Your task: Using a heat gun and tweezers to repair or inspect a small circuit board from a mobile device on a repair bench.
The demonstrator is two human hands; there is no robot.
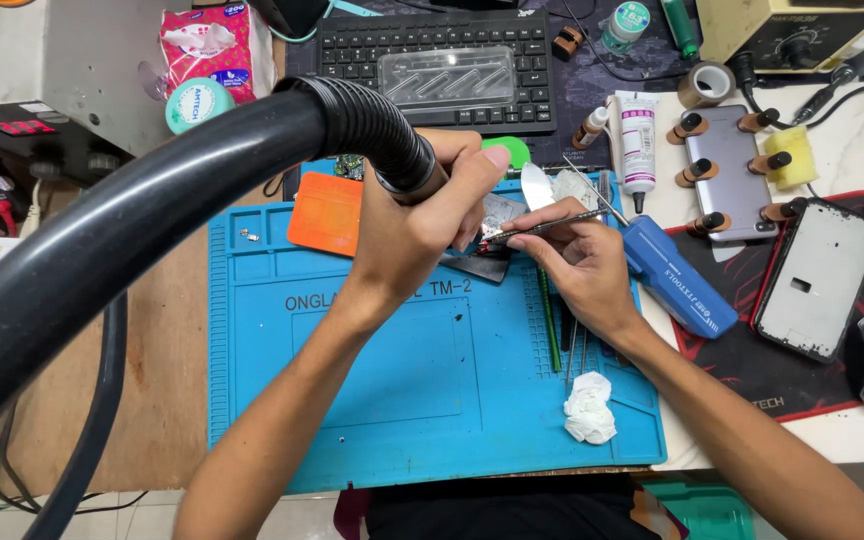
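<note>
head view: thin metal tweezers [552,222], tips possibly touching a small board [497,215].

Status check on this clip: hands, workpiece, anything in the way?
Left hand grips the hose nozzle. Right hand holds tweezers at the small board. Hose blocks view left.

Glossy ribbed black plastic hose [202,190], matt blue rubbery mat [402,390], thin shiny metal tweezers [552,225], crumpled white paper tissue [589,408]

Bright, even light; sharp, soft shadows.
</note>
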